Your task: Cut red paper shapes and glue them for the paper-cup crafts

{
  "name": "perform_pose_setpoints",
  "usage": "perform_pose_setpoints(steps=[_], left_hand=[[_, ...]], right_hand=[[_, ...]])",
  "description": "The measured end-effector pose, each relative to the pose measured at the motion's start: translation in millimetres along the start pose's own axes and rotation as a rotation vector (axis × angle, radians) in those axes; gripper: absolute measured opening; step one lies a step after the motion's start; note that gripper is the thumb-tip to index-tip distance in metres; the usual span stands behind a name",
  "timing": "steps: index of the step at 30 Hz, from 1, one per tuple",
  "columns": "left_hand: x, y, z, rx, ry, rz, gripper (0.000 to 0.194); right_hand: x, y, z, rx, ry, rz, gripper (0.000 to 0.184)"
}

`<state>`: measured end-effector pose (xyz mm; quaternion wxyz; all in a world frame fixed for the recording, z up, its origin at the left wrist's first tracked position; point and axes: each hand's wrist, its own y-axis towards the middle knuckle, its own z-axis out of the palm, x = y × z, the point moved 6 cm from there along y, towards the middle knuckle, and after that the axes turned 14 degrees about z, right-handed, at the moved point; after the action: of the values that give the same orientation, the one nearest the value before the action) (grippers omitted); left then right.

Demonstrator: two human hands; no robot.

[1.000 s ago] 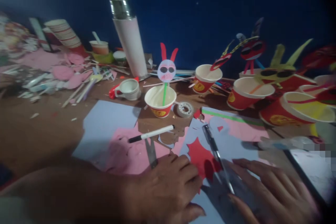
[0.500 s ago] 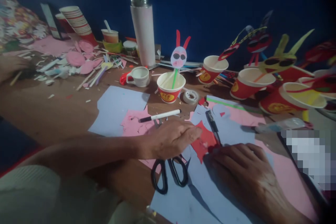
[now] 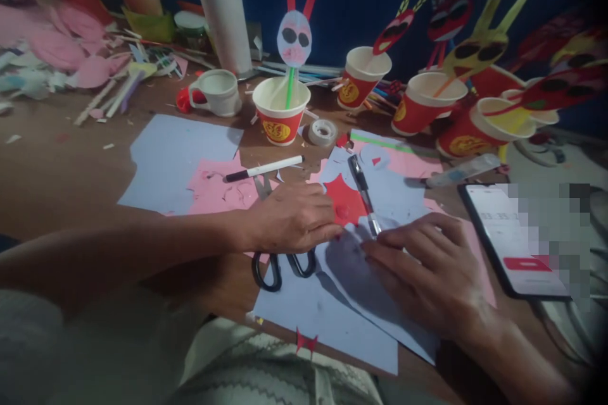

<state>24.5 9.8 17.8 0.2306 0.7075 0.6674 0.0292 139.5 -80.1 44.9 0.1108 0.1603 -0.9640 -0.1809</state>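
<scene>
My left hand (image 3: 301, 218) lies closed, its fingertips near the lower edge of a red paper scrap (image 3: 344, 199). What those fingers hold, if anything, is hidden. Under this hand rest scissors, with black handles (image 3: 267, 273) on the near side. My right hand (image 3: 427, 259) has thumb and forefinger pinched together low over a white paper sheet (image 3: 327, 304). Whatever is in that pinch is too small to make out. Close to its fingertips lies a black and clear pen (image 3: 361, 186). A white marker (image 3: 266, 168) with black ends lies beyond my left hand.
Red paper cups (image 3: 280, 123) with paper animal heads on sticks line the back. A tape roll (image 3: 323, 132), a pale mug (image 3: 216, 93) and a white flask (image 3: 221, 6) stand nearby. Pink scraps (image 3: 71, 44) and sticks lie left; a phone (image 3: 517, 247) lies right.
My view has tilted down and shifted right. My left hand has slid off the red paper scrap toward its near edge. My right fingertips are now apart from the scrap, over white paper.
</scene>
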Motion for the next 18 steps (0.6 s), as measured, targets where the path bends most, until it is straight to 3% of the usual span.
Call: perform_pose_setpoints(steps=[2,4,6,10,18], left_hand=[[-1,1,0.4,0.011,0.031,0.006,0.04],[-2,1,0.4,0.014,0.037,0.003,0.04],[-2,0,-0.6,0.0,0.031,-0.003,0.039],[-2,-2,-2.3,-0.029,0.009,0.005,0.035],[-2,-5,-7.1,-0.051,-0.006,-0.031,0.037]], right_hand=[[24,-3,-4,0.097,0.035,-0.132,0.012],[46,-6,-1,0.217,0.046,-0.143,0.005],[70,-11,4,0.258,0.06,-0.165,0.012],[99,-18,16,0.102,0.099,-0.134,0.017],[107,-32,19,-0.218,0.125,-0.004,0.035]])
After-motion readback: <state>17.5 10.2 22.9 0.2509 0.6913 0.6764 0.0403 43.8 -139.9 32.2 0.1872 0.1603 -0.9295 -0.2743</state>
